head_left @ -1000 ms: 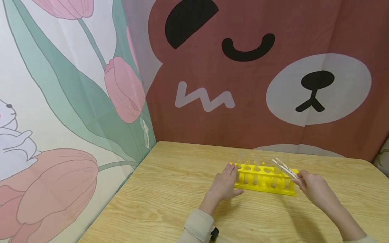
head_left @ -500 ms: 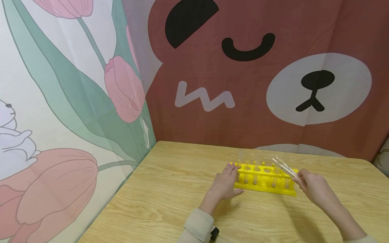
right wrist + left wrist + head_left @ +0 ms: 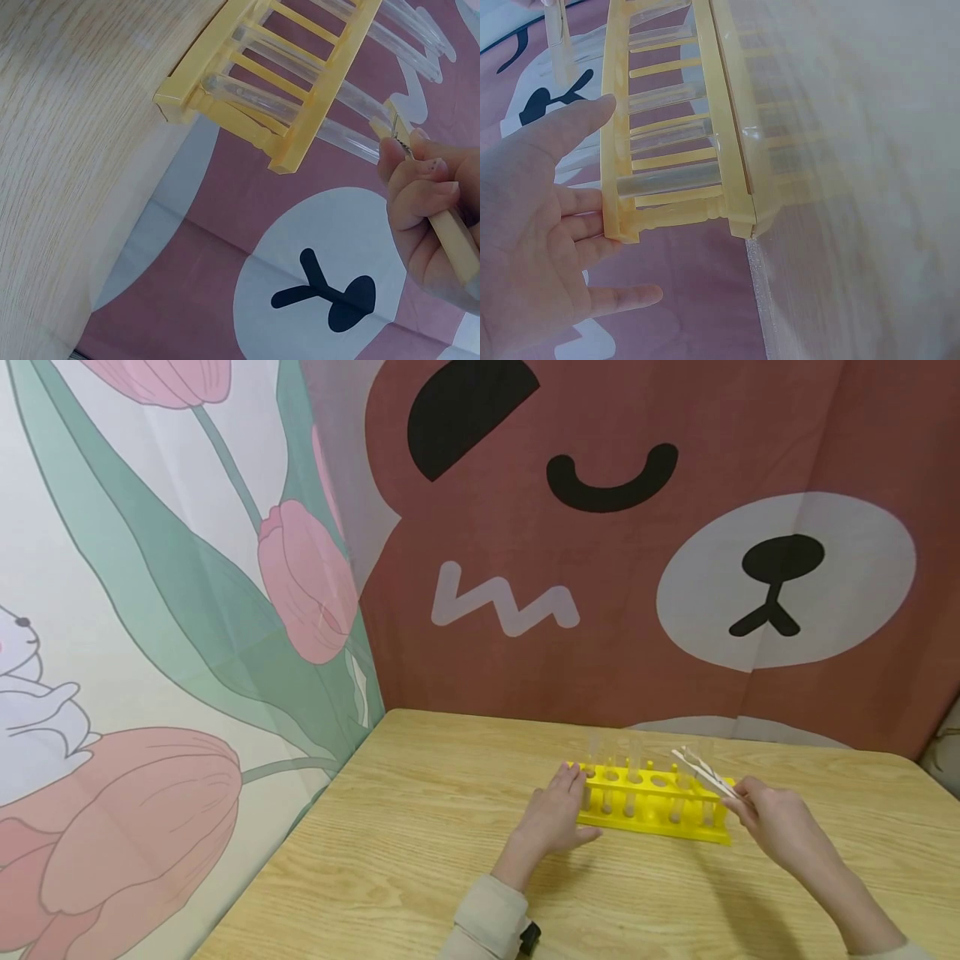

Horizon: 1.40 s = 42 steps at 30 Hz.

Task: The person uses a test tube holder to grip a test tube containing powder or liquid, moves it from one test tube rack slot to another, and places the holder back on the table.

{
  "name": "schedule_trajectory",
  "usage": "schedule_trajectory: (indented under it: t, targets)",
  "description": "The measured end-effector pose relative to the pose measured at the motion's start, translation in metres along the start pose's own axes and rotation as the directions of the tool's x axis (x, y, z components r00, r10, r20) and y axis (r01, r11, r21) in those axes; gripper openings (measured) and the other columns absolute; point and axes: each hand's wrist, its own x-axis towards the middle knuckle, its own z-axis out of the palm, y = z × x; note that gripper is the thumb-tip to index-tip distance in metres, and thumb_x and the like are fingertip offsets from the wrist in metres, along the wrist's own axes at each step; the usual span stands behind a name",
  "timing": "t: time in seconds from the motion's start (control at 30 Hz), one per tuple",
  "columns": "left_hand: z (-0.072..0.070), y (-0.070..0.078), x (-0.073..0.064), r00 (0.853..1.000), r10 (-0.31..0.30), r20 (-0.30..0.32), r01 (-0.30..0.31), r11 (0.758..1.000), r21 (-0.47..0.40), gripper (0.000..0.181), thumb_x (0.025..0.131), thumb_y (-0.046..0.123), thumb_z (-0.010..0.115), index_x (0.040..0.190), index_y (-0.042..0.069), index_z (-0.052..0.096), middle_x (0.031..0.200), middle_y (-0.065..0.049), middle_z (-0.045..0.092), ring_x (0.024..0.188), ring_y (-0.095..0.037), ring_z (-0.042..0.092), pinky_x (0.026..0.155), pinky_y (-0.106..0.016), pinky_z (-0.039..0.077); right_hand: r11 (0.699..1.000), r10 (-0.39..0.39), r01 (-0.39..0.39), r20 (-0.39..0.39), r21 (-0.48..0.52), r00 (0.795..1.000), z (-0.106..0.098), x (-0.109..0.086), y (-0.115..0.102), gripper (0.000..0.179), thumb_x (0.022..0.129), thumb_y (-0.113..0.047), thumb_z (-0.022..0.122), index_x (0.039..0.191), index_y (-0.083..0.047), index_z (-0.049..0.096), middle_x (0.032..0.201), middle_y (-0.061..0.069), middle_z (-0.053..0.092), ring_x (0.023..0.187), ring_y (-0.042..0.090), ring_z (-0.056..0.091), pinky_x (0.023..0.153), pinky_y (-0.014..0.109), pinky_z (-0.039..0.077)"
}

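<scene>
A yellow test tube rack (image 3: 652,831) stands on the table with several clear glass test tubes (image 3: 632,797) upright in its holes; one hole right of the middle holds none. My left hand (image 3: 553,818) rests its straight fingers against the rack's left end. Its thumb is spread in front, and in the left wrist view the thumb tip overlaps the top rail. My right hand (image 3: 780,827) grips a wooden test tube holder (image 3: 705,772), fingers curled round its handle. The holder slants up and left, overlapping the tubes at the rack's right end, its jaws slightly parted around its metal spring.
The wood-grain table (image 3: 405,827) reaches back to a brown bear-print cloth (image 3: 487,660). A tulip-print cloth (image 3: 150,677) hangs along the left side. Several yellow pegs (image 3: 673,768) rise along the rack's back.
The test tube holder has turned slightly in my right hand, so its arms look narrower. The left hand and the rack stay in place.
</scene>
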Motion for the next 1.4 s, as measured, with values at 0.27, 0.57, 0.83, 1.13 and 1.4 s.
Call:
schedule_trajectory:
  t: [0.27,0.57,0.83,1.13,1.4]
  targets:
    - [0.0009,-0.0002,-0.0005,1.000,0.006,-0.005,-0.006,1.000,0.000,0.079,0.080,0.054,0.056,0.140,0.010,0.029,0.144,-0.002,0.024,0.132,-0.015,0.016,0.091,-0.039,0.039,1.000,-0.017,0.016,-0.035,-0.009,0.999,0.0005,-0.0003,0.0006,0.013,0.078,0.002,0.064,0.075,0.004,0.052,0.053,-0.003,0.039,0.042,0.007,0.029,0.037,0.021,0.027]
    - [0.0004,-0.0003,0.0000,1.000,0.008,0.000,-0.008,1.000,0.020,0.079,0.080,0.055,0.054,0.140,0.009,0.029,0.144,-0.002,0.025,0.132,-0.015,0.017,0.091,-0.038,0.039,1.000,0.002,-0.002,-0.007,0.000,1.000,-0.0015,0.0001,0.0006,0.012,0.080,0.001,0.062,0.076,0.005,0.052,0.054,-0.002,0.040,0.042,0.007,0.029,0.037,0.022,0.027]
    - [0.0019,-0.0009,0.0002,1.000,0.010,-0.010,-0.010,1.000,-0.006,0.079,0.080,0.054,0.056,0.140,0.009,0.029,0.144,-0.003,0.025,0.133,-0.015,0.017,0.091,-0.039,0.039,1.000,-0.019,0.018,-0.044,-0.004,0.999,-0.0002,0.0003,0.0007,0.012,0.079,0.002,0.063,0.076,0.005,0.052,0.053,-0.003,0.038,0.042,0.006,0.027,0.037,0.021,0.026]
    - [-0.0004,-0.0001,-0.0001,1.000,0.006,-0.002,-0.006,1.000,-0.008,0.079,0.081,0.053,0.056,0.140,0.009,0.029,0.144,-0.003,0.025,0.133,-0.015,0.016,0.092,-0.040,0.038,1.000,-0.015,0.014,-0.044,-0.009,0.999,-0.0011,0.0009,0.0002,0.011,0.080,0.001,0.062,0.078,0.005,0.052,0.053,-0.003,0.037,0.042,0.007,0.027,0.037,0.021,0.026]
    - [0.0005,-0.0003,0.0000,1.000,0.007,-0.009,-0.007,1.000,-0.006,0.080,0.080,0.054,0.056,0.140,0.009,0.029,0.144,-0.002,0.025,0.133,-0.015,0.016,0.091,-0.040,0.039,1.000,-0.018,0.017,-0.044,-0.011,0.999,-0.0015,0.0010,-0.0001,0.011,0.080,0.002,0.063,0.079,0.005,0.053,0.053,-0.003,0.036,0.041,0.007,0.026,0.036,0.021,0.026]
